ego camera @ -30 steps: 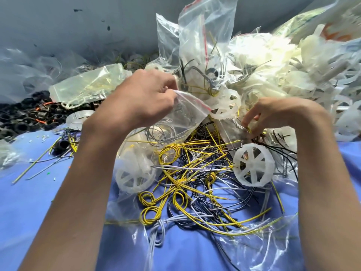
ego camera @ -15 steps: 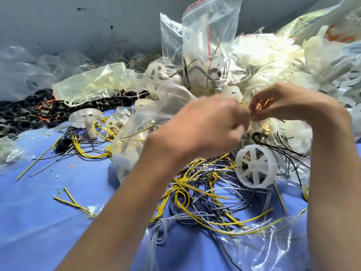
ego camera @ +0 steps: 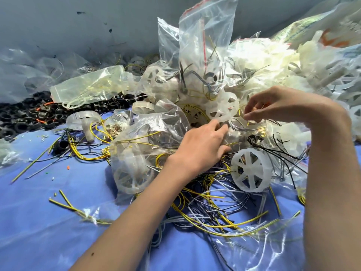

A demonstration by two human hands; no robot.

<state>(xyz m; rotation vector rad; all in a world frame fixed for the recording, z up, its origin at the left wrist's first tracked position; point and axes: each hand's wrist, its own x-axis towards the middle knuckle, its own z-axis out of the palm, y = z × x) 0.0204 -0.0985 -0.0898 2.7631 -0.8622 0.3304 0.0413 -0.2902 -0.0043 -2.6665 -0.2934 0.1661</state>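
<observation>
Grey wire (ego camera: 237, 127), pinched by the right hand (ego camera: 277, 106), lies just beside the relaxed left hand (ego camera: 202, 146).

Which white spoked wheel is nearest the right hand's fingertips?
The spoked wheel just left of the right hand, above the left hand; the bare wheel sits lower down.

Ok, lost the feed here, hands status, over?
Left hand touching upper white wheel. Right hand pinching grey wire. Clear bags, loose wires crowding in.
</observation>
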